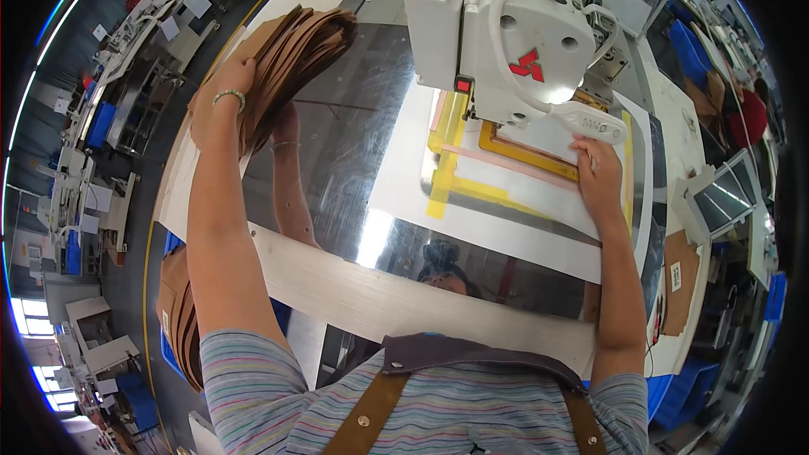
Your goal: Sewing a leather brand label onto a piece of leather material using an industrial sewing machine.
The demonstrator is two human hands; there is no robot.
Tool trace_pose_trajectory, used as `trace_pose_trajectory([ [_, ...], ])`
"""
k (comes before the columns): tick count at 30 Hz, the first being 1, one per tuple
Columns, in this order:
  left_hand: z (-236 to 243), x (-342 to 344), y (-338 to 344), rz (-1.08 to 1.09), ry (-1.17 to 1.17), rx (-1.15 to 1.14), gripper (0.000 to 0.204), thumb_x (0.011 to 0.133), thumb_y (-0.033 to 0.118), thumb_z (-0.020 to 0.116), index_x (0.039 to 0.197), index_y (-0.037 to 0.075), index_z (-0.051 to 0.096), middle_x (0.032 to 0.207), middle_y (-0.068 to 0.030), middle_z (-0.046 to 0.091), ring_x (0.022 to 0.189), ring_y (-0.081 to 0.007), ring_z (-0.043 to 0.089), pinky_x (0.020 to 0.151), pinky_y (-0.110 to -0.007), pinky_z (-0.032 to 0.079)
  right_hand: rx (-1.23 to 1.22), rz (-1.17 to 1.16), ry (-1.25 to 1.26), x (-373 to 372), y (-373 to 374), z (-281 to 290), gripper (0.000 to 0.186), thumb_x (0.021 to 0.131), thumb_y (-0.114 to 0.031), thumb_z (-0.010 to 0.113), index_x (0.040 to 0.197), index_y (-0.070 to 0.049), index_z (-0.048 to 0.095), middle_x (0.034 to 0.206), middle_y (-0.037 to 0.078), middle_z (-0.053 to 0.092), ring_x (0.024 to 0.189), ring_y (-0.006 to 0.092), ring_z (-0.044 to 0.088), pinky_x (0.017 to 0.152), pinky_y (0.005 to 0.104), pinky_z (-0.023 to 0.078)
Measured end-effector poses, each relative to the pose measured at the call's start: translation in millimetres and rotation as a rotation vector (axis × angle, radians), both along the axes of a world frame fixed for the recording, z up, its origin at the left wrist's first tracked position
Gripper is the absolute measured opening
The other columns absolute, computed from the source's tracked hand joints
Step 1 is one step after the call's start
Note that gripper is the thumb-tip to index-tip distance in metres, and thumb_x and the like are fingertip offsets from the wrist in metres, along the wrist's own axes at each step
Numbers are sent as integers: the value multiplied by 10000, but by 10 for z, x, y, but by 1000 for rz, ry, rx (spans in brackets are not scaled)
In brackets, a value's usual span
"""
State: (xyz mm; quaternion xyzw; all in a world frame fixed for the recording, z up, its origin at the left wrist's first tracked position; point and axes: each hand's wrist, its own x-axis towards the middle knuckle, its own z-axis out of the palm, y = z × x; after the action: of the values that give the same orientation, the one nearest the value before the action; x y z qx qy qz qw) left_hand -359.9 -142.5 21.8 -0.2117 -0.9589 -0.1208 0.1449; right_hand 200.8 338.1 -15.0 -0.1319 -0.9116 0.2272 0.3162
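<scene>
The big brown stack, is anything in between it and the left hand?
Nothing that I can see: the bare left hand is right on the left side of the brown stack. The bracelet is around the wrist, so it isn't in between. Some of the fingers are hidden.

Out past the left hand (233,84), a grey floor (128,285) with a yellow line (147,303) ran beside cluttered workbenches (91,152), a strip light (52,29) and windows (32,318) glowing farther off, while blue bins (689,55) stood out past the right hand (602,175)
</scene>
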Motion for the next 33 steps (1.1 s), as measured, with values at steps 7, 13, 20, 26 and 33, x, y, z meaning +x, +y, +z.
trace_pose_trajectory([
  [7, 138, 69, -138, 183, -232, 701, 355, 978, 278, 758, 1194, -1, 793, 1156, -137, 801, 952, -186, 762, 869, -331, 556, 14, 16, 15, -6, 4, 9, 148, 937, 22, 621, 1021, -27, 733, 1151, 142, 745, 1081, 343, 695, 959, 425, 535],
  [13, 273, 1822, 232, -579, 373, 118, 178, 951, 53, 733, 1115, 39, 800, 1191, -120, 768, 1020, -323, 722, 857, -401, 605, 6, -1, 45, -46, -115, 143, 151, 919, 39, 615, 999, -24, 726, 1127, 123, 734, 1071, 337, 683, 941, 435, 530],
  [20, -123, 3221, 459, -898, 244, -54, 337, 838, 21, 735, 1175, 23, 761, 1310, -60, 724, 1038, -250, 697, 873, -377, 602, 396, 366, -77, -162, -788, 438, 251, 847, -52, 737, 1097, -64, 740, 1201, 56, 726, 1048, 271, 673, 914, 429, 526],
  [26, -177, 3307, 213, -759, 265, -80, 359, 873, 30, 739, 1232, 47, 739, 1295, -60, 730, 1027, -256, 701, 859, -376, 605, 574, 485, -95, -689, -1398, 219, 285, 870, -129, 757, 1145, -59, 732, 1232, 61, 708, 1034, 236, 680, 858, 380, 563],
  [33, -205, 3098, -631, -574, 270, -47, 268, 886, -14, 738, 1149, 30, 761, 1132, -75, 751, 966, -289, 722, 831, -397, 605, 751, 450, -89, -907, -1491, 40, 128, 854, -103, 720, 978, -91, 690, 975, 20, 660, 988, 180, 665, 748, 319, 524],
])
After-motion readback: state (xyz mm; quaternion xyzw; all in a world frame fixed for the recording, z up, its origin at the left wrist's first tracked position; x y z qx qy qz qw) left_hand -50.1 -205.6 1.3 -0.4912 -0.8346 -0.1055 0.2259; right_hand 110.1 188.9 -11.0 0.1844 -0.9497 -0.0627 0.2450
